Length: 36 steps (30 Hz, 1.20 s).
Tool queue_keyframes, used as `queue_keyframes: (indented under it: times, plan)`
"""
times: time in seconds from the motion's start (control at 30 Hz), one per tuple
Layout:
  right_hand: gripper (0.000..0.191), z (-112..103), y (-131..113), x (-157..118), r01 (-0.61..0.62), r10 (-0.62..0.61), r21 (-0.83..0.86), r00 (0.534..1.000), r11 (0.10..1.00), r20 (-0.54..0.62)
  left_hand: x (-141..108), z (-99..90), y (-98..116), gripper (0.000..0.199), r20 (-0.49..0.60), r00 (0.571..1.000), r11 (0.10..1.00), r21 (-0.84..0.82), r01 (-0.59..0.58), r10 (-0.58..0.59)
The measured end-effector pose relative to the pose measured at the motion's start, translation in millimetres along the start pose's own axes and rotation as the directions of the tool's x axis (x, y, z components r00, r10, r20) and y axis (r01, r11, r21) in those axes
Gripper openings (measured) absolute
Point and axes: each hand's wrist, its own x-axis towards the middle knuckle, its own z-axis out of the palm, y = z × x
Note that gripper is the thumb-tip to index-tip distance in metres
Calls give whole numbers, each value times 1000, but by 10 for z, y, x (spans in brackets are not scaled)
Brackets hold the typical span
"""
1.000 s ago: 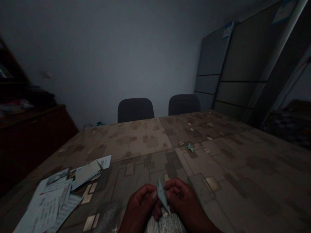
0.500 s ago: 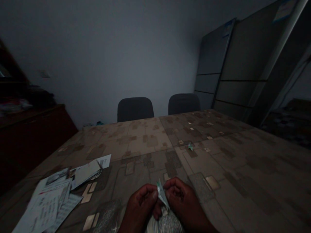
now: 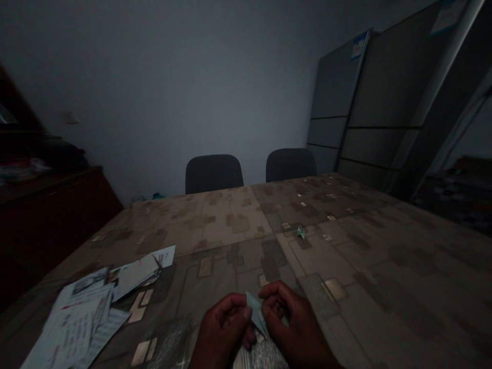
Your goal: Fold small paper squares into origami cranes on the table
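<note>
A small pale folded paper (image 3: 255,312) is held up between my two hands, near the table's front edge. My left hand (image 3: 226,325) pinches its left side between thumb and fingers. On the other side, my right hand (image 3: 288,315) has curled fingers, with the thumb and fingertips at the paper's right edge. Farther off, a small green folded paper piece (image 3: 301,233) rests on the patterned tablecloth (image 3: 215,230).
Loose printed sheets (image 3: 73,323) lie at the front left, beside a stack of smaller papers (image 3: 136,275). Two dark chairs (image 3: 214,173) (image 3: 291,164) stand behind the table. A dark red cabinet (image 3: 57,215) is on the left, tall wardrobe panels (image 3: 384,102) on the right.
The folded paper between my hands has turned and shows a broader face. My hands have shifted only slightly.
</note>
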Motion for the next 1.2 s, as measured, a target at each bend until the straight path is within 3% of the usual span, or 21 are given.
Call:
queue_keyframes:
  times: [0.33,0.73,1.2]
  plan:
    - [11,-12,23,-25,26,-25,-30,999,999,26,-12,13,-4,33,-40,999,1000,-11,-8,7]
    - [10,7,25,4,-114,114,137,993,984,11,-43,43,48,34,-42,999,999,-39,-15,13]
    - [13,28,80,-3,-141,137,247,990,959,32,-14,11,22,33,0,1000,1000,-22,-8,8]
